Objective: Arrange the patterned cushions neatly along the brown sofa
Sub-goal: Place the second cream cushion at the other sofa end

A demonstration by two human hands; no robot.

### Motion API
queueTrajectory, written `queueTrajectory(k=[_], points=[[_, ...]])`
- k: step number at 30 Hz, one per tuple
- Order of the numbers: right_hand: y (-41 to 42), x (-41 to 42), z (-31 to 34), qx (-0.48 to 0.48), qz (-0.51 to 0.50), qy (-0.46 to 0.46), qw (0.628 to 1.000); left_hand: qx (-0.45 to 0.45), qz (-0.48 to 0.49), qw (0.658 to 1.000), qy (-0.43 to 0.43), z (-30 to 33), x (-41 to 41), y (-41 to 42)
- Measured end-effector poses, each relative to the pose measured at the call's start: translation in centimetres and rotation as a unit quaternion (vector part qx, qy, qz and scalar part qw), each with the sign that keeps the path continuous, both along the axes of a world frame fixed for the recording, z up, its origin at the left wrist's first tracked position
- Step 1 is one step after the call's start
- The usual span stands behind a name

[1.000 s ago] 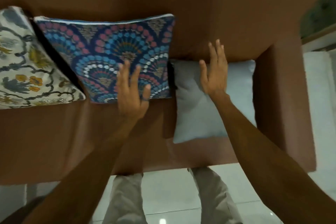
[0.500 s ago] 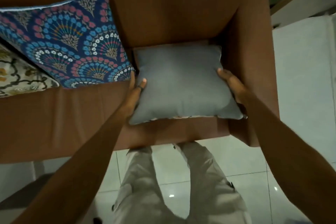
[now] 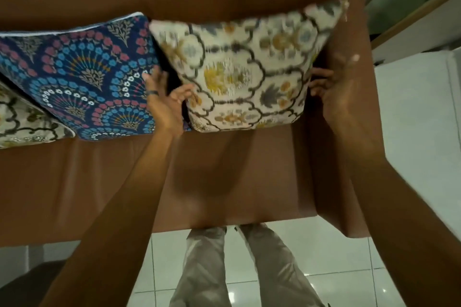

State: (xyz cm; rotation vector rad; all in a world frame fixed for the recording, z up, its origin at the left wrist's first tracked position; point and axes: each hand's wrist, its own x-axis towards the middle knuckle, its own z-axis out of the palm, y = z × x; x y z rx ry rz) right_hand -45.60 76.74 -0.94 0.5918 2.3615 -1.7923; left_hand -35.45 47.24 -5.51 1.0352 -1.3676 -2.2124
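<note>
A cream floral cushion (image 3: 247,70) leans against the backrest at the right end of the brown sofa (image 3: 212,172), its patterned face toward me. My left hand (image 3: 166,99) grips its lower left edge, and my right hand (image 3: 331,82), blurred, holds its right side by the armrest. Left of it a blue fan-patterned cushion (image 3: 79,77) rests upright on the backrest. A second cream floral cushion (image 3: 22,119) shows partly at the far left edge, tucked behind the blue one.
The sofa's right armrest (image 3: 349,132) stands close beside my right hand. White floor tiles (image 3: 336,257) lie in front of the sofa, with my legs (image 3: 237,269) against its front edge. A pale surface (image 3: 419,112) sits to the right of the armrest.
The cushion that lay flat with its plain grey side up now stands against the backrest, floral face out. Both hands rose with it, still on its left and right edges.
</note>
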Motion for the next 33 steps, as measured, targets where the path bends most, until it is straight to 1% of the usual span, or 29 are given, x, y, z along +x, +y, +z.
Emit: queueTrajectory(k=[1, 2, 3, 4, 5, 6, 7, 8, 9, 10, 12, 13, 15, 16, 18, 19, 20, 21, 22, 23, 24, 25, 26, 27, 28, 29, 30, 33], points=[[0.0, -0.3, -1.8, 0.024, -0.028, 0.041, 0.998, -0.112, 0.042, 0.992, -0.025, -0.2, -0.4, 1.0], [-0.2, 0.1, -3.2, 0.077, -0.040, 0.092, 0.992, -0.247, 0.065, 0.966, -0.046, -0.6, 0.0, 2.5], [-0.7, 1.1, -5.3, 0.154, -0.003, 0.164, 0.974, -0.363, 0.050, 0.930, -0.041, -1.5, 1.0, 4.3], [-1.8, 2.7, -7.0, 0.215, 0.087, 0.244, 0.942, -0.458, 0.011, 0.888, -0.032, -2.6, 2.0, 6.4], [-3.1, 4.2, -9.0, 0.271, 0.191, 0.319, 0.888, -0.526, -0.042, 0.849, -0.032, -3.7, 2.8, 8.5], [-4.1, 5.3, -10.3, 0.333, 0.278, 0.360, 0.826, -0.573, -0.091, 0.814, -0.033, -5.0, 3.2, 10.0], [-5.1, 6.0, -11.4, 0.381, 0.324, 0.387, 0.775, -0.610, -0.124, 0.782, -0.034, -6.2, 2.9, 10.9], [-5.7, 5.2, -12.4, 0.405, 0.337, 0.407, 0.746, -0.639, -0.143, 0.755, -0.041, -7.2, 1.9, 11.1], [-6.3, 3.8, -13.3, 0.425, 0.325, 0.420, 0.733, -0.664, -0.150, 0.731, -0.056, -8.1, 0.5, 10.7], [-6.5, 2.0, -13.6, 0.435, 0.305, 0.422, 0.734, -0.689, -0.147, 0.706, -0.072, -8.7, -1.3, 9.8], [-6.7, -2.5, -13.5, 0.438, 0.242, 0.436, 0.748, -0.740, -0.103, 0.657, -0.101, -9.2, -5.4, 6.7], [-6.5, -4.7, -13.1, 0.431, 0.209, 0.445, 0.756, -0.744, -0.070, 0.655, -0.107, -8.9, -7.3, 5.3], [-6.2, -8.0, -11.5, 0.408, 0.167, 0.439, 0.783, -0.721, -0.020, 0.686, -0.101, -7.3, -9.8, 3.2], [-6.1, -9.1, -10.6, 0.407, 0.152, 0.419, 0.797, -0.705, -0.013, 0.701, -0.101, -6.5, -10.4, 2.5], [-5.7, -10.8, -8.8, 0.383, 0.120, 0.365, 0.840, -0.677, -0.009, 0.730, -0.094, -4.9, -10.3, 1.6], [-5.3, -11.4, -8.0, 0.344, 0.091, 0.345, 0.869, -0.647, -0.006, 0.758, -0.080, -4.2, -9.9, 1.2], [-4.7, -11.7, -7.2, 0.276, 0.052, 0.330, 0.901, -0.598, -0.006, 0.799, -0.061, -3.6, -9.1, 1.1], [-3.8, -11.6, -6.8, 0.178, 0.018, 0.314, 0.932, -0.536, -0.015, 0.843, -0.039, -3.1, -7.8, 1.2], [-2.6, -11.0, -6.5, 0.069, 0.012, 0.273, 0.959, -0.471, -0.038, 0.881, -0.016, -2.9, -6.2, 1.5], [-1.2, -10.1, -6.7, -0.028, 0.045, 0.212, 0.976, -0.400, -0.073, 0.914, 0.001, -3.1, -4.3, 1.9], [0.4, -9.1, -7.3, -0.097, 0.092, 0.133, 0.982, -0.322, -0.109, 0.940, -0.003, -3.4, -2.5, 2.2], [1.7, -8.2, -8.0, -0.117, 0.140, 0.043, 0.982, -0.249, -0.145, 0.957, -0.030, -3.8, -1.0, 2.5], [2.8, -7.4, -8.7, -0.105, 0.205, -0.031, 0.973, -0.199, -0.182, 0.960, -0.071, -4.2, -0.3, 2.4], [3.7, -6.8, -9.4, -0.086, 0.274, -0.083, 0.954, -0.176, -0.223, 0.953, -0.109, -4.7, -0.1, 2.0], [4.2, -6.5, -10.1, -0.068, 0.328, -0.113, 0.935, -0.171, -0.263, 0.939, -0.139, -5.2, -0.3, 1.5], [4.1, -6.4, -10.4, -0.054, 0.359, -0.117, 0.925, -0.173, -0.287, 0.929, -0.157, -5.6, -0.5, 1.1], [3.9, -6.4, -10.6, -0.044, 0.367, -0.100, 0.924, -0.178, -0.293, 0.924, -0.168, -5.9, -0.8, 0.8], [2.5, -6.4, -8.3, -0.024, 0.337, -0.018, 0.941, -0.174, -0.283, 0.929, -0.164, -5.9, 0.2, 0.7]])
